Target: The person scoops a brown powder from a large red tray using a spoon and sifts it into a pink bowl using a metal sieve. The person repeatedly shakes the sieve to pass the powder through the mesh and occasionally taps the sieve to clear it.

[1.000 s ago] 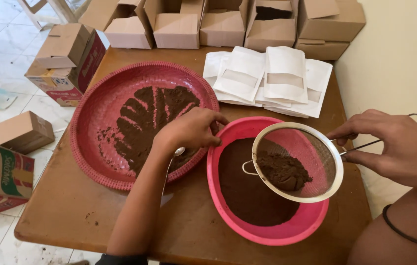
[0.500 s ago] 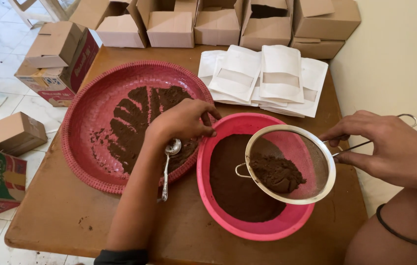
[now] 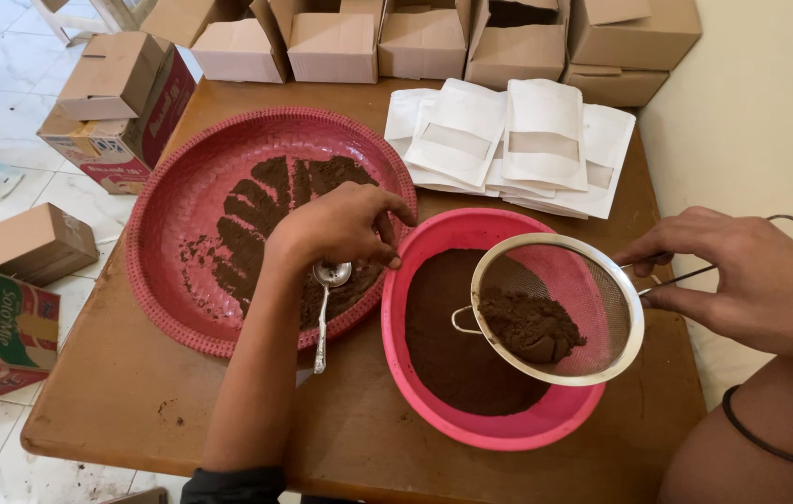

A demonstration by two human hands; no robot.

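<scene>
My left hand (image 3: 339,227) hovers over the near right part of a red woven tray (image 3: 173,196) that holds streaked brown powder (image 3: 257,219). Its fingers are bunched together and point down at the powder by the tray's rim. A metal spoon (image 3: 324,313) lies across that rim just under the hand and is not gripped. My right hand (image 3: 742,280) grips the wire handle of a round mesh sieve (image 3: 592,289). The sieve holds a clump of powder (image 3: 529,325) and is held tilted over a pink bowl (image 3: 415,373) with sifted powder (image 3: 452,345) inside.
White window pouches (image 3: 518,140) lie fanned at the back of the brown table (image 3: 117,401). Open cardboard boxes (image 3: 336,42) line the table's far edge. More boxes (image 3: 117,93) stand and lie on the tiled floor at left. A cream wall is close on the right.
My left hand has shifted a little toward the pink bowl, and the spoon now shows beneath it, lying on the tray rim. The sieve stays over the bowl.
</scene>
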